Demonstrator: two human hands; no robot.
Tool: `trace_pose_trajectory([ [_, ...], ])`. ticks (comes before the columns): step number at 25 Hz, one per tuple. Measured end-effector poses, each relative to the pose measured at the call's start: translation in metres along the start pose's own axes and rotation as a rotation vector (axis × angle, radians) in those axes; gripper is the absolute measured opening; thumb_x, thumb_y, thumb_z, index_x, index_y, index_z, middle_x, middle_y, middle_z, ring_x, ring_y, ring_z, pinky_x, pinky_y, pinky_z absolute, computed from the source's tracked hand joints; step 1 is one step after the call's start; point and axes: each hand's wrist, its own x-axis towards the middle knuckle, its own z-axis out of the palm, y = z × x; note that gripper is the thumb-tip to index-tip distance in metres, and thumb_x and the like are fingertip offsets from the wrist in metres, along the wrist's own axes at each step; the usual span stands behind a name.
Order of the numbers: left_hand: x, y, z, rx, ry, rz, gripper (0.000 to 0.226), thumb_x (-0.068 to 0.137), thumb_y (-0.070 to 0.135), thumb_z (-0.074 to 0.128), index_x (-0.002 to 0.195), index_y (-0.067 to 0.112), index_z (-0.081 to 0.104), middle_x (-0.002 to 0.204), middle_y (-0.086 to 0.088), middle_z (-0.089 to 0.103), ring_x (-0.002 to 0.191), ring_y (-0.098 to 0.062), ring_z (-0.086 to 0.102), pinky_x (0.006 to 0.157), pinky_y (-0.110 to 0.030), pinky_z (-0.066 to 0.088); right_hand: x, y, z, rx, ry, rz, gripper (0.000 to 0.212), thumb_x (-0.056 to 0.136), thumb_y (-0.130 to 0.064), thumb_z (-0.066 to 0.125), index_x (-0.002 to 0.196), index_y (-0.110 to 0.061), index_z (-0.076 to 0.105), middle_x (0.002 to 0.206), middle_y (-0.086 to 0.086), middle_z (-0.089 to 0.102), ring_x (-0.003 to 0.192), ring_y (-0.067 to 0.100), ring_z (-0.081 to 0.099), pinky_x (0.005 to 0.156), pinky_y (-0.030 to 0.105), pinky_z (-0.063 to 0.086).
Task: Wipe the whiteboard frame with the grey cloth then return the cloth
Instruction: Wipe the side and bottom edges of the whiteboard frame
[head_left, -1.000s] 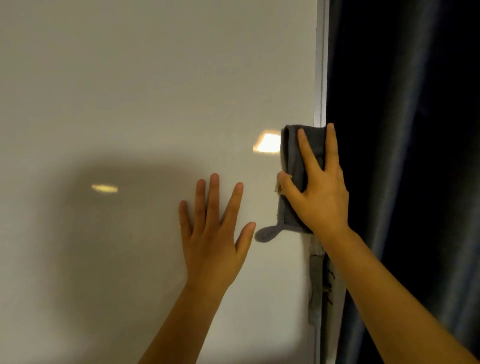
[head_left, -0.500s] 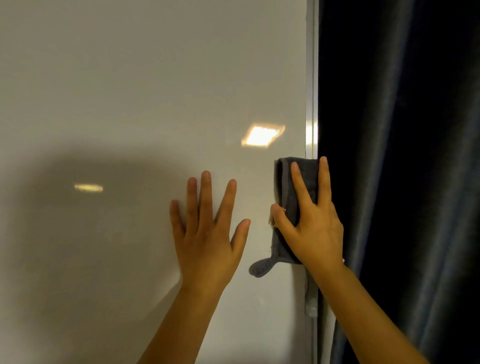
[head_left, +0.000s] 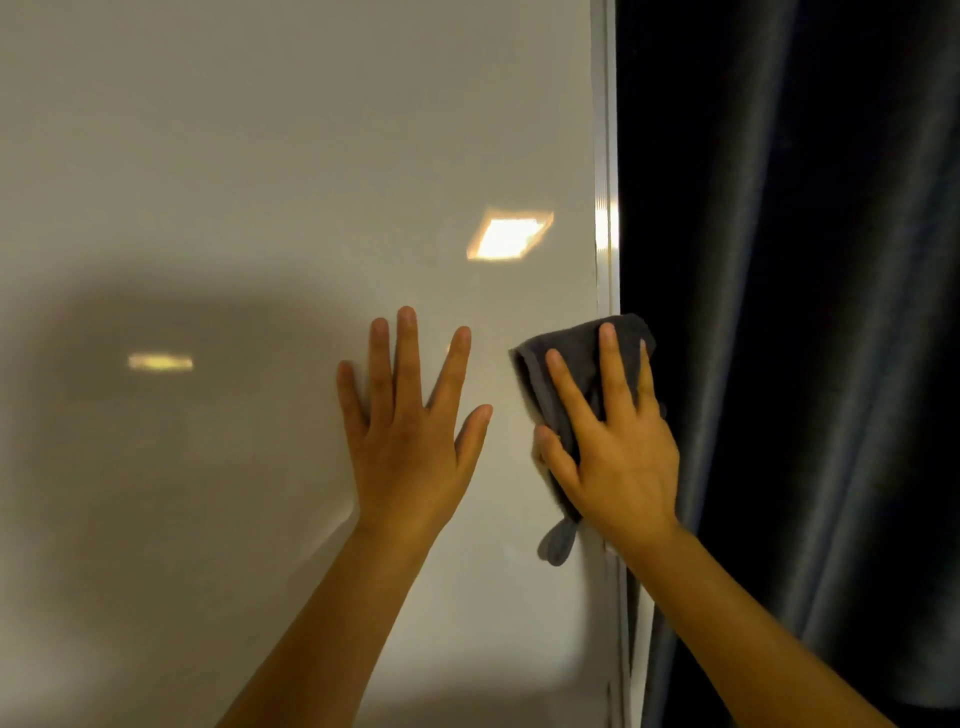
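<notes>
The whiteboard (head_left: 260, 182) fills the left and middle of the view, and its silver frame (head_left: 605, 156) runs vertically along its right edge. A folded grey cloth (head_left: 576, 353) is pressed over that frame at mid height, with a small loop hanging below it. My right hand (head_left: 613, 452) lies flat on the cloth with fingers spread, holding it against the frame. My left hand (head_left: 410, 431) rests flat on the board surface, fingers apart, holding nothing, a short way left of the cloth.
A dark blue curtain (head_left: 805, 312) hangs right beside the frame and fills the right side. Two bright light reflections (head_left: 509, 236) show on the board. My shadow covers the lower left of the board.
My right hand has slid the cloth down the frame, and the cloth has tilted a little. My left hand has stayed flat on the board.
</notes>
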Motion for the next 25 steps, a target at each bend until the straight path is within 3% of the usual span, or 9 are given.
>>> trace_pose_trajectory([
  [2, 0.0, 0.001, 0.001, -0.016, 0.008, 0.003, 0.066, 0.091, 0.06, 0.016, 0.148, 0.027, 0.015, 0.156, -0.017, 0.016, 0.143, -0.036, 0.008, 0.111, -0.055, 0.007, -0.005, 0.002, 0.001, -0.072, 0.008, -0.042, 0.062, 0.088, -0.051, 0.035, 0.143, -0.028, 0.019, 0.15, 0.012, 0.012, 0.136, 0.045, 0.018, 0.085, 0.053, 0.049],
  [5, -0.001, 0.001, 0.003, -0.045, 0.018, 0.006, 0.066, 0.092, 0.061, 0.021, 0.148, 0.027, 0.015, 0.156, -0.017, 0.015, 0.143, -0.034, 0.003, 0.111, -0.054, 0.004, -0.025, 0.008, 0.006, -0.145, 0.025, -0.217, 0.058, 0.089, -0.047, 0.037, 0.142, -0.026, 0.023, 0.148, 0.013, 0.021, 0.136, 0.038, 0.021, 0.102, 0.057, 0.032],
  [9, 0.001, 0.003, 0.002, -0.074, 0.015, 0.011, 0.068, 0.09, 0.058, 0.028, 0.149, 0.027, 0.015, 0.156, -0.017, 0.013, 0.142, -0.033, 0.0, 0.111, -0.055, 0.004, -0.041, 0.014, 0.005, -0.206, 0.014, -0.309, 0.053, 0.092, -0.044, 0.035, 0.141, -0.026, 0.025, 0.146, 0.011, 0.027, 0.135, 0.034, 0.027, 0.109, 0.056, 0.024],
  [13, -0.001, 0.003, 0.002, -0.09, 0.02, 0.012, 0.069, 0.089, 0.057, 0.031, 0.149, 0.028, 0.013, 0.157, -0.016, 0.012, 0.143, -0.033, 0.0, 0.111, -0.055, 0.002, -0.051, 0.008, 0.004, -0.081, -0.002, -0.228, 0.052, 0.095, -0.049, 0.027, 0.142, -0.024, 0.024, 0.147, 0.007, 0.027, 0.138, 0.027, 0.021, 0.113, 0.049, 0.014],
  [16, 0.0, 0.003, 0.001, -0.1, 0.017, 0.018, 0.069, 0.089, 0.056, 0.034, 0.149, 0.027, 0.016, 0.156, -0.017, 0.014, 0.143, -0.034, 0.002, 0.111, -0.055, 0.004, -0.046, -0.006, 0.011, 0.026, 0.014, -0.066, 0.057, 0.091, -0.057, 0.026, 0.138, -0.025, 0.031, 0.147, 0.004, 0.027, 0.138, 0.024, 0.02, 0.113, 0.047, 0.012],
  [20, 0.0, 0.002, 0.003, -0.096, 0.025, 0.02, 0.07, 0.089, 0.058, 0.037, 0.148, 0.026, 0.018, 0.155, -0.018, 0.016, 0.142, -0.034, 0.002, 0.11, -0.055, 0.004, -0.044, -0.026, 0.022, 0.1, 0.107, 0.148, 0.054, 0.093, -0.055, 0.021, 0.138, -0.026, 0.032, 0.147, 0.004, 0.028, 0.139, 0.019, 0.017, 0.114, 0.044, 0.009],
  [25, 0.002, 0.001, 0.008, -0.035, 0.039, 0.029, 0.069, 0.089, 0.062, 0.023, 0.148, 0.026, 0.018, 0.156, -0.017, 0.016, 0.142, -0.034, 0.004, 0.111, -0.054, 0.004, -0.057, -0.042, 0.036, 0.172, 0.212, 0.283, 0.053, 0.094, -0.053, 0.021, 0.138, -0.025, 0.03, 0.149, 0.001, 0.026, 0.138, 0.021, 0.022, 0.115, 0.039, 0.008],
])
